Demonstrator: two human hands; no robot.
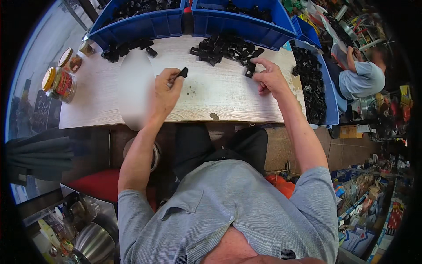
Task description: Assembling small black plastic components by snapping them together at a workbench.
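Note:
My left hand (167, 90) is closed in a pinch over the left half of the white wood-grain table (211, 97). A small black plastic part (183, 72) sticks out past its thumb and fingertips. Farther right, my right hand (271, 78) has its thumb and index finger at another black plastic part (249, 70), which sits between the fingertips at the pile's near right edge. That pile of black plastic parts (224, 48) lies on the table's far side, below the right blue bin. A smaller group of black parts (127, 47) lies at the far left.
Two blue bins (149, 27) with black parts stand along the far edge. A larger blue bin (330, 99) of black parts adjoins the right edge. Lidded jars (59, 83) stand at the left. A pale blurred patch (135, 90) covers some table. A person (362, 77) sits beyond the right bin.

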